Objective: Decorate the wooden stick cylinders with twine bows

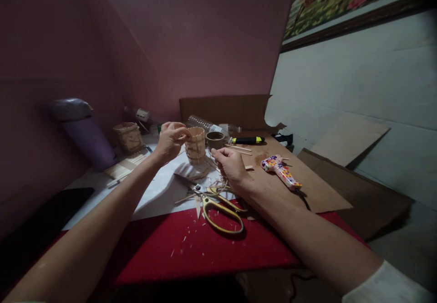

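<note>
A small cup faced with wooden craft sticks point(195, 151) stands upright, with thin strips across its side. My left hand point(171, 140) reaches in from the left, its fingers closed at the cup's near-left rim. To the right, my right hand point(233, 165) is closed in a pinch; what lies between thumb and finger is too small to make out. Just behind that hand sits a brown roll of tape point(215, 138). Yellow-handled scissors point(221, 212) lie partly spread in front of the cup, among wood scraps and thin fibres point(221, 185).
A flower-patterned hot glue gun point(282, 172) lies on cardboard point(317, 193) at right. Behind are a yellow-black utility knife point(248, 140) and a clear plastic bottle point(205, 124). On the left are another stick-covered cup point(129, 137), a stack of craft sticks point(124, 166) and a dark phone-like slab point(64, 205).
</note>
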`<state>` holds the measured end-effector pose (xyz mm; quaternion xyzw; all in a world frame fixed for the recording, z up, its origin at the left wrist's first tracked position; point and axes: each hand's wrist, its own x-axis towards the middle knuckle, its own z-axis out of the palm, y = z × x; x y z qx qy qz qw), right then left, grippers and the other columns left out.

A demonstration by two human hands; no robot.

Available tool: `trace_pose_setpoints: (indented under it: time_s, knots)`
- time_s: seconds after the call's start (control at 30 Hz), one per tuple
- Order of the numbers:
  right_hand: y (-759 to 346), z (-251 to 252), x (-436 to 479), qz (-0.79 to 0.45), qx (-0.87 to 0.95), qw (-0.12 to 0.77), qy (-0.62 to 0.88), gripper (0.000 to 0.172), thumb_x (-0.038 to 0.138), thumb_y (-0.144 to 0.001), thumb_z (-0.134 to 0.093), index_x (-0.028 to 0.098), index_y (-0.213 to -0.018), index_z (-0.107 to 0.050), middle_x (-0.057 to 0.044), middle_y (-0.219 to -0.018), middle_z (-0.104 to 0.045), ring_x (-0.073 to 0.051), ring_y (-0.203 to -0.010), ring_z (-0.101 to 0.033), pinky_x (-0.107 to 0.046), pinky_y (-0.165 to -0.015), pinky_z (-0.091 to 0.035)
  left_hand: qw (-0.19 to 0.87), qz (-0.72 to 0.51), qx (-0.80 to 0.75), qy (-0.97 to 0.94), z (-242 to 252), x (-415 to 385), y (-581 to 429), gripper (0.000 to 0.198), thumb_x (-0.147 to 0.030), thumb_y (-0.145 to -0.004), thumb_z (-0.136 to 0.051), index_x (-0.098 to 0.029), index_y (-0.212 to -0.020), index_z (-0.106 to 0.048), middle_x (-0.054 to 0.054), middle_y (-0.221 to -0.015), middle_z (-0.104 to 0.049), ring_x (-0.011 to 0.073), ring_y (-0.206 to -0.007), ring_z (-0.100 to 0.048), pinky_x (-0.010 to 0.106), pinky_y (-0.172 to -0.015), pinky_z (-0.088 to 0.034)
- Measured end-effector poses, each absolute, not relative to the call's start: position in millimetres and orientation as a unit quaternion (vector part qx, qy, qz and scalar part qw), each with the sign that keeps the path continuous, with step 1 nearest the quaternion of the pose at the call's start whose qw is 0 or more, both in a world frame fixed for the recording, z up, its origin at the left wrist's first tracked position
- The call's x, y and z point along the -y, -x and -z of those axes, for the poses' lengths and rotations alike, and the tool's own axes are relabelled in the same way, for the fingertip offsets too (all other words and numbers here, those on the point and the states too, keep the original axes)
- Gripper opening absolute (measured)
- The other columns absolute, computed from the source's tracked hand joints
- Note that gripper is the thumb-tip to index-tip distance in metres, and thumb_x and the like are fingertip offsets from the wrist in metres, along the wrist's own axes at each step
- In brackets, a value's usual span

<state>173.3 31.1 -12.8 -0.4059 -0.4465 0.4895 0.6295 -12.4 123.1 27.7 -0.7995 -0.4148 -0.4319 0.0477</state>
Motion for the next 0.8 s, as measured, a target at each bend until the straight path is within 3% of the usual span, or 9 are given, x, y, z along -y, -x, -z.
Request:
trace_pose_setpoints:
  time_s: [0.13,0.23,0.33,0.63,0.8]
  knots:
    - [-173.2,13.6,-31.2,-0.488,0.45,0.63,0.403,0.038,0.05,-0.062,-0.075,0.019,-0.062,-0.054,0.01,-0.042,-0.041,-0.003,-0.036,-0.024,-0.023,-0.039,-0.012,0.039,0.44,0.412,0.797,-34.3,-123.7,19.7,0.02,-0.017,-0.084,-0.058,-0.026,-0.087,-0.075,0.004,-0.111,-0.066,0.0252,-0.114,-0.047,0.047,-0.105,-0.031]
    - [-173.3,13.9,-31.8,-0.487,0.45,0.63,0.404,0.038,0.05,-0.062,-0.075,0.019,-0.062,-0.054,0.01,-0.041,-0.04,-0.003,-0.036,-0.023,-0.023,-0.039,-0.012,0.053,0.434,0.392,0.81,-33.0,-120.5,13.4,0.015,-0.027,-0.086,-0.061,-0.025,-0.092,-0.074,0.005,-0.11,-0.066,0.0247,-0.113,-0.049,0.046,-0.105,-0.031]
    - [-173.4,13.9,-31.8,-0.488,0.446,0.631,0.407,0.038,0.05,-0.061,-0.075,0.018,-0.062,-0.054,0.01,-0.041,-0.04,-0.003,-0.036,-0.024,-0.023,-0.039,-0.013,0.07,0.416,0.381,0.823,-27.5,-119.0,0.8,0.012,-0.031,-0.081,-0.068,-0.024,-0.089,-0.074,0.007,-0.111,-0.066,0.0262,-0.116,-0.047,0.047,-0.104,-0.033]
    - [-172.4,14.1,-31.0,-0.487,0.445,0.629,0.411,0.041,0.052,-0.06,-0.077,0.019,-0.061,-0.054,0.009,-0.043,-0.041,-0.004,-0.037,-0.025,-0.023,-0.04,-0.013,0.047,0.361,0.365,0.857,-41.9,-129.1,11.5,0.005,-0.022,-0.077,-0.068,-0.024,-0.072,-0.07,0.004,-0.106,-0.065,0.0266,-0.115,-0.041,0.048,-0.104,-0.031]
    - [-172.7,13.3,-27.8,-0.484,0.456,0.619,0.418,0.04,0.052,-0.062,-0.076,0.019,-0.061,-0.053,0.01,-0.042,-0.038,-0.005,-0.038,-0.024,-0.024,-0.039,-0.014,0.014,0.352,0.364,0.862,-40.9,-131.1,30.7,0.009,-0.028,-0.081,-0.063,-0.024,-0.077,-0.071,0.004,-0.102,-0.068,0.024,-0.107,-0.05,0.048,-0.105,-0.03]
